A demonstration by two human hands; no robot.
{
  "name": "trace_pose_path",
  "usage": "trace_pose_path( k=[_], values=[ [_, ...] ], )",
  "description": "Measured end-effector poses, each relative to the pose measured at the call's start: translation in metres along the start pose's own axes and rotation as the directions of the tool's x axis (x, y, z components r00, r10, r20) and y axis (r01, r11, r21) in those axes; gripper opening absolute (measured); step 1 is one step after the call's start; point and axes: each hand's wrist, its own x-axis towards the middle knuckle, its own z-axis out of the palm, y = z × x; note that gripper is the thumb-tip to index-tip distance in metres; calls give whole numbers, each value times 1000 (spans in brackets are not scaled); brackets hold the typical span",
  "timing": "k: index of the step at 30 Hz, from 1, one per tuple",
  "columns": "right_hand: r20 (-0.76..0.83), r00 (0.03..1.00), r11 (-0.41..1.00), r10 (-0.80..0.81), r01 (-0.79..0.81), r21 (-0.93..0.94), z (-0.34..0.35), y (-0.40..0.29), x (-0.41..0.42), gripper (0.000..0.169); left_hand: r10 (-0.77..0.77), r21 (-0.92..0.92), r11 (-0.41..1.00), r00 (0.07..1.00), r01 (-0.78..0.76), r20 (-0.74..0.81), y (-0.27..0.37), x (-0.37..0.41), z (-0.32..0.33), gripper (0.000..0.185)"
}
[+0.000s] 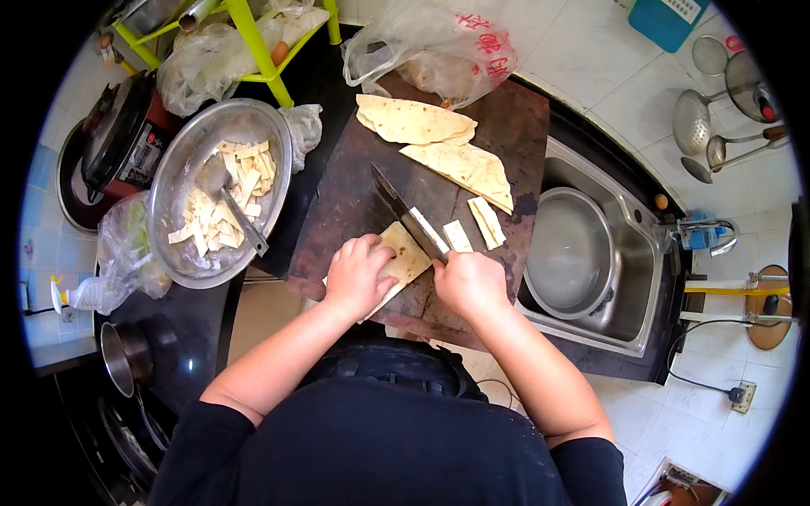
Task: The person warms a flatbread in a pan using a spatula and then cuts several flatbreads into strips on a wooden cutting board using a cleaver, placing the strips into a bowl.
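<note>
My right hand [472,282] grips the handle of a kitchen knife [400,205], whose blade points away to the upper left. My left hand [358,276] presses down on a folded flatbread [405,253] just left of the blade. Along the blade's right side lies a narrow cut strip [430,229]. Two more cut pieces, a short one [457,236] and a longer stack [486,222], rest farther right on the dark cutting board [342,183]. Two folded flatbreads, one upper [414,120] and one lower [465,171], lie towards the board's far side.
Left of the board stands a metal basin [171,171] of cut flatbread strips [218,218] with a metal spoon [237,218]. To the right is a steel sink [633,278] holding a round basin [566,253]. A plastic bag [436,54] overlaps the board's far edge.
</note>
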Motion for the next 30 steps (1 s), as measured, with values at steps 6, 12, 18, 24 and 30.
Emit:
trace_pose_path(
  k=[6, 12, 18, 24, 30],
  values=[
    [-170, 984, 998, -48, 52, 19, -18, 15, -45, 25, 45, -129, 991, 999, -49, -28, -15, 0, 1, 35],
    [-142, 984, 993, -108, 113, 28, -18, 3, -52, 28, -98, -582, 781, 875, -228, -474, -8, 35, -35, 25],
    [-95, 990, 995, -100, 102, 11, -7, -6, -43, 28, -128, -801, 517, 898, -302, -421, -1, 71, -32, 26],
    [-30, 997, 997, -65, 64, -33, 4, -5, -34, 27, -165, -912, 372, 955, -172, -247, -13, 78, -9, 22],
    [-5, 996, 996, -84, 84, -4, 5, -6, -26, 25, -246, -881, 410, 902, -236, -356, -16, 82, 2, 24]
  ],
)
